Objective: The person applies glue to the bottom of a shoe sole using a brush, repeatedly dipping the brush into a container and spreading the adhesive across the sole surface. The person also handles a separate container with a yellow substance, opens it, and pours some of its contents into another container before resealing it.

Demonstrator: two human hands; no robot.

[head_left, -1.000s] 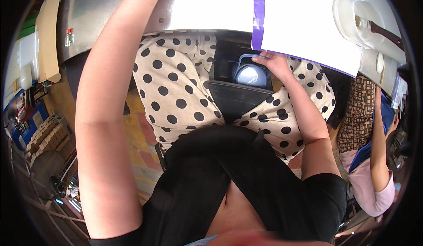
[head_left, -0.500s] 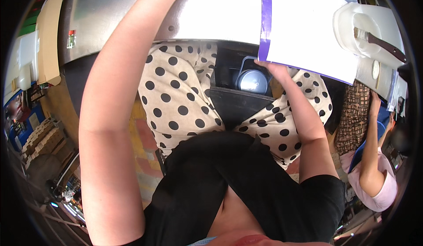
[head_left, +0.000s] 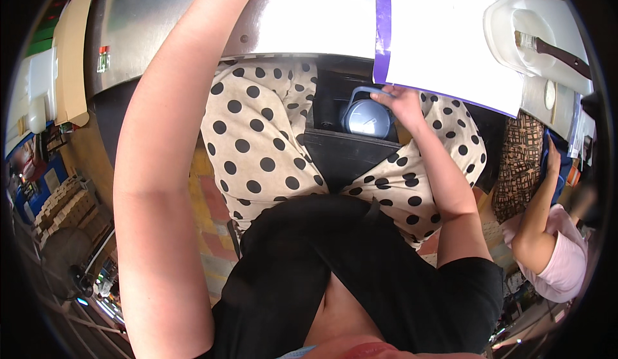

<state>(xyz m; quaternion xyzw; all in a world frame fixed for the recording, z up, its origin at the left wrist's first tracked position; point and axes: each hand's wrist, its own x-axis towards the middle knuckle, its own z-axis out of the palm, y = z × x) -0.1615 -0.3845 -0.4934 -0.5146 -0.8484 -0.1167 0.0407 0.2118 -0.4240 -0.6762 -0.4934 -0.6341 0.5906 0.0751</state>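
Right hand (head_left: pixel 404 103) at the near edge of the white sheet (head_left: pixel 444 44), the one with a purple border strip; fingers pinched on that lower edge, lifting it off the metal table (head_left: pixel 302 18). Sheet lies on the table's right part. Left of the hand, below the table edge, a bluish round container (head_left: pixel 367 118) sits in a dark bin (head_left: pixel 341 147). Right of the sheet: white plastic tub (head_left: pixel 524 34) with a brush (head_left: pixel 553 49). Left hand out of frame past the table's far side; finger state cannot be told.
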